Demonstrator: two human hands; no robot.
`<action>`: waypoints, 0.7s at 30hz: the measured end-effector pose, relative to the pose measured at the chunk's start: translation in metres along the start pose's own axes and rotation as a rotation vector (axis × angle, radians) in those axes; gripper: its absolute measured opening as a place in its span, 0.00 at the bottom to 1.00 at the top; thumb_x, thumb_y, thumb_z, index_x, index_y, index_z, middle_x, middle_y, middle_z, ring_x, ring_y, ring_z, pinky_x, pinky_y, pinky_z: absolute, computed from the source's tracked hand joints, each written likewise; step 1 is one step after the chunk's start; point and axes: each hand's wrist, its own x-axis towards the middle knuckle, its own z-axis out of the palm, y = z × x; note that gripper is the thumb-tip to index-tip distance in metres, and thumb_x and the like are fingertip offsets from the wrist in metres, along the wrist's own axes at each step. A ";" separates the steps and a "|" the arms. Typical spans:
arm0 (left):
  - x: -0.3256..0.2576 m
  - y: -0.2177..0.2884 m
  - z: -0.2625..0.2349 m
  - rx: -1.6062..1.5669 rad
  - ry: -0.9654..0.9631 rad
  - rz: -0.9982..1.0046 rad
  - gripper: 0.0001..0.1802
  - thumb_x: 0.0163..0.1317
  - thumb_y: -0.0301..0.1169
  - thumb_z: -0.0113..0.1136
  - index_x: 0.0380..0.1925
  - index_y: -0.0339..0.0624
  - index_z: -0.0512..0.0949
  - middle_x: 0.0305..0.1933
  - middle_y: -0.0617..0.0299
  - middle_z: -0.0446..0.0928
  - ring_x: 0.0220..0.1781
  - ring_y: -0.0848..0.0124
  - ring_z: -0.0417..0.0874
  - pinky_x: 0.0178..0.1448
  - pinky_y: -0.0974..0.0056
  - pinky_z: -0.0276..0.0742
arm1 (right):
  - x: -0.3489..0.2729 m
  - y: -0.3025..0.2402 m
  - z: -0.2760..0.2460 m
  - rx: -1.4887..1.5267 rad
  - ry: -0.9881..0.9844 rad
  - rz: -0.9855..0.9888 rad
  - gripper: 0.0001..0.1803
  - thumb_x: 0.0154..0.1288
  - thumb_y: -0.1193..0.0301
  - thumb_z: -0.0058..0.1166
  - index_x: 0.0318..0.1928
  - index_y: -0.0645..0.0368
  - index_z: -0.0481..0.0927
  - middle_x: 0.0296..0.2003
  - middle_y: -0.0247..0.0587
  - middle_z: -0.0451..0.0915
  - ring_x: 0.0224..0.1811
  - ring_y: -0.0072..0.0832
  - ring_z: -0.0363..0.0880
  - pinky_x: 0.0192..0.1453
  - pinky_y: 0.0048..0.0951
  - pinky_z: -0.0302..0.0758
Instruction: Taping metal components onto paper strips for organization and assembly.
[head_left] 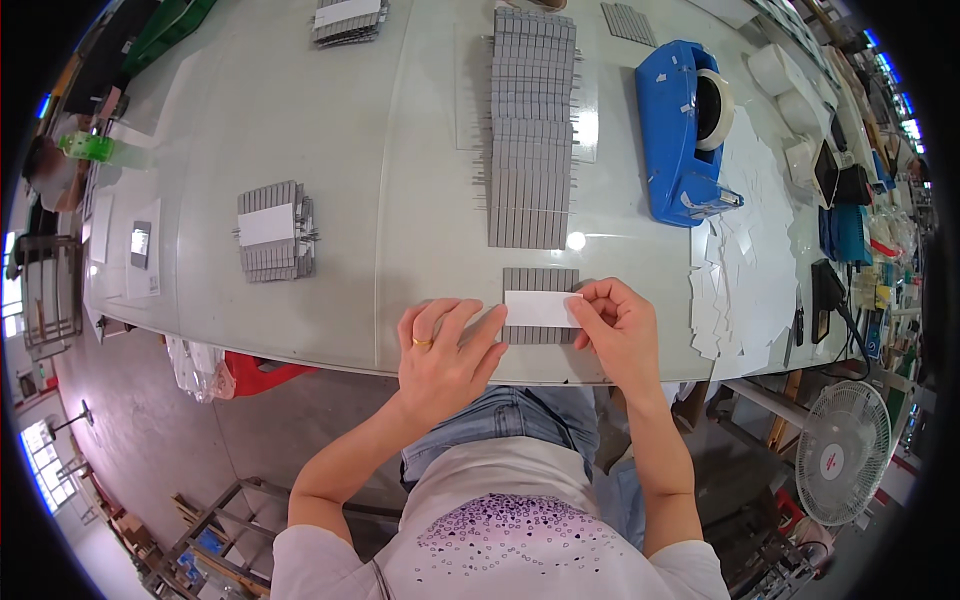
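Observation:
Near the table's front edge lies a small panel of grey slats [540, 336] set side by side. Across its middle runs a white paper strip [540, 309]. My right hand [622, 328] pinches the strip's right end between thumb and fingers. At the panel's left side is my left hand [445, 345], a ring on one finger; its fingers are apart, and the index fingertip meets the left edge of strip and panel. Just beyond lies a long overlapping row of similar grey slat panels [530, 180].
A blue tape dispenser [668, 135] with a roll stands right of the long row. Beside it white paper strips [745, 260] lie heaped. To the left sits a stack of grey panels [275, 230] with a white band; another stack [350, 20] is farther back. A fan [843, 453] stands at lower right.

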 end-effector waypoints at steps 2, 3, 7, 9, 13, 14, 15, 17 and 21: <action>0.000 0.000 0.000 -0.004 0.000 -0.001 0.20 0.52 0.37 0.68 0.48 0.52 0.84 0.52 0.64 0.73 0.55 0.63 0.70 0.58 0.52 0.61 | 0.000 0.000 0.001 -0.008 0.000 -0.004 0.06 0.68 0.73 0.59 0.38 0.65 0.79 0.23 0.31 0.78 0.18 0.14 0.72 0.23 0.17 0.66; 0.000 0.000 0.000 -0.007 -0.001 -0.003 0.20 0.53 0.37 0.67 0.48 0.52 0.84 0.52 0.64 0.73 0.55 0.63 0.70 0.58 0.52 0.61 | 0.000 -0.001 0.001 -0.018 0.002 -0.001 0.06 0.68 0.74 0.59 0.38 0.65 0.79 0.23 0.31 0.78 0.18 0.14 0.72 0.23 0.17 0.66; -0.001 0.001 0.000 -0.006 -0.006 -0.002 0.20 0.53 0.37 0.67 0.48 0.52 0.84 0.52 0.64 0.73 0.56 0.62 0.69 0.58 0.52 0.61 | 0.000 0.002 0.002 -0.010 0.002 -0.003 0.06 0.68 0.74 0.59 0.37 0.65 0.79 0.23 0.31 0.78 0.19 0.14 0.71 0.23 0.17 0.66; -0.001 0.002 0.000 0.009 -0.012 0.002 0.20 0.53 0.36 0.67 0.49 0.52 0.84 0.52 0.64 0.73 0.56 0.62 0.69 0.59 0.52 0.61 | 0.000 0.002 0.002 -0.019 -0.001 -0.006 0.06 0.68 0.74 0.59 0.38 0.65 0.79 0.23 0.31 0.78 0.19 0.14 0.71 0.23 0.17 0.67; 0.000 0.003 0.004 0.033 -0.004 0.038 0.21 0.52 0.36 0.67 0.49 0.52 0.84 0.53 0.64 0.73 0.56 0.62 0.69 0.59 0.51 0.61 | -0.002 0.001 -0.004 -0.078 0.006 -0.030 0.06 0.67 0.74 0.59 0.39 0.64 0.80 0.23 0.31 0.78 0.19 0.13 0.70 0.23 0.17 0.66; 0.000 0.003 0.003 0.054 -0.006 0.038 0.21 0.52 0.36 0.68 0.49 0.52 0.83 0.53 0.64 0.73 0.57 0.62 0.69 0.59 0.51 0.62 | -0.002 0.000 -0.008 -0.076 0.010 -0.031 0.06 0.67 0.74 0.59 0.39 0.64 0.80 0.23 0.31 0.78 0.19 0.13 0.70 0.23 0.17 0.66; -0.001 0.003 0.003 0.074 -0.007 0.038 0.21 0.51 0.36 0.68 0.49 0.52 0.83 0.54 0.64 0.73 0.57 0.62 0.69 0.59 0.51 0.62 | -0.001 -0.003 -0.015 -0.140 0.072 -0.081 0.06 0.68 0.73 0.59 0.40 0.64 0.80 0.24 0.30 0.78 0.19 0.13 0.70 0.24 0.17 0.66; 0.000 0.002 0.001 0.069 -0.003 0.041 0.21 0.51 0.35 0.68 0.48 0.52 0.84 0.54 0.65 0.73 0.57 0.61 0.69 0.59 0.52 0.62 | 0.003 -0.006 -0.034 -0.206 0.142 -0.133 0.05 0.68 0.73 0.59 0.40 0.63 0.80 0.24 0.30 0.78 0.20 0.12 0.70 0.24 0.17 0.65; -0.005 0.003 -0.008 0.074 0.099 0.109 0.18 0.52 0.34 0.67 0.45 0.52 0.86 0.53 0.65 0.73 0.55 0.61 0.69 0.58 0.52 0.62 | 0.021 -0.025 -0.078 -0.376 0.499 -0.441 0.06 0.68 0.72 0.58 0.43 0.61 0.82 0.28 0.28 0.78 0.26 0.12 0.71 0.27 0.16 0.62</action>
